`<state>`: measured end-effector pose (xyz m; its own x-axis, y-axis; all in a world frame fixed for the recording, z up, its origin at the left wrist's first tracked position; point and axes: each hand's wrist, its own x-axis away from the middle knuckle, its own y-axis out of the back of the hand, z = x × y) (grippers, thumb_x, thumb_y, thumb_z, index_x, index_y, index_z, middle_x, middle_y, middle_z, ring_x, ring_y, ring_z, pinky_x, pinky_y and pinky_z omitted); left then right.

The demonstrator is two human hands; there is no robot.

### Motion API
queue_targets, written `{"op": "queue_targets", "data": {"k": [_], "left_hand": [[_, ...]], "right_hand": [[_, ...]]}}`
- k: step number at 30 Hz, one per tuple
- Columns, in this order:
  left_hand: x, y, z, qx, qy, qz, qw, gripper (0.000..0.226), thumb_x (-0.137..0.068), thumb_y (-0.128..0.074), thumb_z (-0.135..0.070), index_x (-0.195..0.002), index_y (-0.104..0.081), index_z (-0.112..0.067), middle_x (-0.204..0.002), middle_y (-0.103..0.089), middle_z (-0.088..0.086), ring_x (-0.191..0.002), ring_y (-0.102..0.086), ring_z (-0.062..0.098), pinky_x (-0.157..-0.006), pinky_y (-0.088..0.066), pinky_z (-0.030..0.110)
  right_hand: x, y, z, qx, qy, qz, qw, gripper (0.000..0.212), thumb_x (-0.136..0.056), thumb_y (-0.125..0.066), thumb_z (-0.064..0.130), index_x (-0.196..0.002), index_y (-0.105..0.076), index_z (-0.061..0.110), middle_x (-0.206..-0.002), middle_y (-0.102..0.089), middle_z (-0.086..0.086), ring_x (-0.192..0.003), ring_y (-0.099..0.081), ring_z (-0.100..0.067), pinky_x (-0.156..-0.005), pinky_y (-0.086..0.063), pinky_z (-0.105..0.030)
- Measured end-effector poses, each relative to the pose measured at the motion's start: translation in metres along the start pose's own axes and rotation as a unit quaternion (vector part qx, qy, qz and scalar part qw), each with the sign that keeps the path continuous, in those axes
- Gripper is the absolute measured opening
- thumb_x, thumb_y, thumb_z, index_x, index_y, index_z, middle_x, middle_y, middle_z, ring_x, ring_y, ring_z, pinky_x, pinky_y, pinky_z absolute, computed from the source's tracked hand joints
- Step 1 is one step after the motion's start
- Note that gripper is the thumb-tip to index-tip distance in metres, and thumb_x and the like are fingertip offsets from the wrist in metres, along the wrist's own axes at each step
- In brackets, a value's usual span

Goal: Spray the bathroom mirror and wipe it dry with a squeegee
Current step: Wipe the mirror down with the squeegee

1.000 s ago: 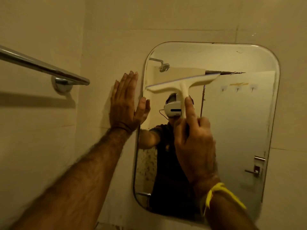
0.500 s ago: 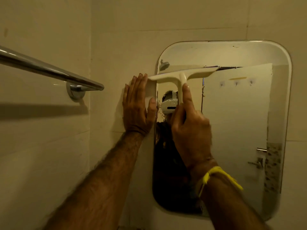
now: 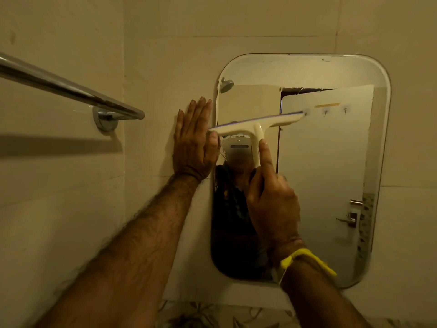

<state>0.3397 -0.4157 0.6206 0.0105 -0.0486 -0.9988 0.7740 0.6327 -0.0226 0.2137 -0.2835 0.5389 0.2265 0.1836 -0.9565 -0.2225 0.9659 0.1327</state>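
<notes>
Squeegee pass in hand: wiping stage, spray step presumably done (no spray bottle in view). Right hand is closed around the squeegee handle, index finger laid up along it; blade sits on the mirror in its upper left part, tilted slightly up to the right, its left end at the mirror's left edge. Left hand lies flat and spread on the tiled wall, just left of the mirror, holding nothing.

Judgement: next move calls for a steady pull down the glass with even pressure, then further strokes to the right, since the right side looks unreached.

Count: one mirror, one squeegee, two hands, one towel rail far left, one yellow wristband on the right wrist.
</notes>
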Motion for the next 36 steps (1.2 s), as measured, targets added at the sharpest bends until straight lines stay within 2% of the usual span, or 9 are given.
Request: {"op": "queue_targets", "data": {"k": [3,5,10,12,16,21,28,32,36], "left_hand": [[0.008,0.0,0.0,-0.021,0.0,0.035,0.999,0.069,-0.097,-0.027,-0.039,-0.158,-0.032,-0.009,-0.166,-0.028,0.012,-0.156,-0.019,0.027,-0.128,-0.007,0.051],[0.018,-0.001,0.001,-0.04,-0.018,0.048,0.998,0.07,-0.097,-0.028,-0.042,-0.159,-0.031,-0.011,-0.167,-0.025,0.012,-0.157,-0.014,0.03,-0.128,-0.003,0.052],[0.022,-0.005,0.003,-0.095,-0.037,0.057,0.993,0.073,-0.099,-0.028,-0.056,-0.161,-0.029,-0.017,-0.168,-0.021,0.015,-0.157,-0.012,0.037,-0.126,-0.001,0.059],[0.021,-0.004,0.002,-0.103,-0.042,0.063,0.992,0.075,-0.098,-0.03,-0.059,-0.161,-0.028,-0.017,-0.168,-0.019,0.017,-0.157,-0.01,0.039,-0.125,-0.002,0.062],[0.023,-0.007,0.001,-0.111,-0.047,0.053,0.991,0.078,-0.099,-0.026,-0.065,-0.162,-0.02,-0.02,-0.168,-0.018,0.019,-0.156,-0.01,0.043,-0.123,-0.004,0.066],[0.024,-0.013,0.005,-0.136,-0.054,0.048,0.988,0.082,-0.095,-0.03,-0.072,-0.163,-0.017,-0.027,-0.168,-0.016,0.02,-0.154,-0.009,0.047,-0.12,-0.001,0.069],[0.022,-0.015,-0.004,-0.155,-0.028,0.058,0.986,0.087,-0.092,-0.024,-0.079,-0.162,-0.017,-0.029,-0.168,-0.018,0.02,-0.153,-0.013,0.049,-0.117,-0.004,0.074],[0.023,-0.017,-0.005,-0.15,-0.013,0.058,0.987,0.086,-0.091,-0.024,-0.079,-0.163,-0.014,-0.032,-0.169,-0.015,0.018,-0.154,-0.011,0.047,-0.117,-0.004,0.074],[0.025,-0.022,0.001,-0.152,-0.019,0.043,0.987,0.084,-0.093,-0.027,-0.077,-0.163,-0.012,-0.035,-0.17,-0.014,0.016,-0.155,-0.011,0.046,-0.117,-0.006,0.074]], "right_hand": [[0.035,0.009,-0.015,0.006,0.013,0.011,1.0,0.055,-0.101,-0.053,0.016,-0.152,-0.033,0.02,-0.076,-0.06,-0.004,-0.053,-0.043,-0.008,-0.049,-0.047,-0.019],[0.034,0.013,-0.024,0.017,0.025,0.005,1.0,0.056,-0.101,-0.053,0.017,-0.153,-0.033,0.019,-0.069,-0.053,0.001,-0.051,-0.041,-0.009,-0.05,-0.053,-0.027],[-0.015,0.007,-0.015,0.016,-0.023,-0.058,0.998,0.059,-0.102,-0.048,0.024,-0.155,-0.024,0.023,-0.064,-0.044,0.008,-0.051,-0.035,-0.002,-0.05,-0.028,-0.01],[-0.007,0.007,-0.018,0.01,-0.024,-0.054,0.998,0.057,-0.102,-0.047,0.022,-0.155,-0.026,0.021,-0.066,-0.044,0.008,-0.052,-0.033,0.0,-0.053,-0.025,-0.008],[0.034,0.018,-0.037,0.005,-0.008,-0.023,1.0,0.057,-0.1,-0.055,0.016,-0.153,-0.032,0.017,-0.066,-0.052,0.001,-0.052,-0.044,-0.01,-0.05,-0.042,-0.02],[-0.024,0.03,-0.05,0.014,-0.066,-0.111,0.992,0.056,-0.101,-0.043,0.024,-0.154,-0.026,0.023,-0.064,-0.048,-0.001,-0.051,-0.036,-0.006,-0.05,-0.032,-0.015],[0.017,0.033,-0.049,-0.009,-0.076,-0.104,0.992,0.056,-0.099,-0.042,0.024,-0.153,-0.03,0.018,-0.065,-0.051,-0.006,-0.053,-0.046,-0.016,-0.052,-0.042,-0.025],[-0.032,0.042,-0.066,-0.021,-0.121,-0.165,0.979,0.06,-0.096,-0.028,0.039,-0.154,-0.027,0.025,-0.065,-0.055,-0.003,-0.055,-0.053,-0.015,-0.055,-0.056,-0.032],[-0.024,0.045,-0.08,-0.033,-0.159,-0.181,0.97,0.062,-0.095,-0.025,0.042,-0.155,-0.024,0.027,-0.064,-0.056,-0.003,-0.055,-0.057,-0.018,-0.056,-0.057,-0.038]]}}
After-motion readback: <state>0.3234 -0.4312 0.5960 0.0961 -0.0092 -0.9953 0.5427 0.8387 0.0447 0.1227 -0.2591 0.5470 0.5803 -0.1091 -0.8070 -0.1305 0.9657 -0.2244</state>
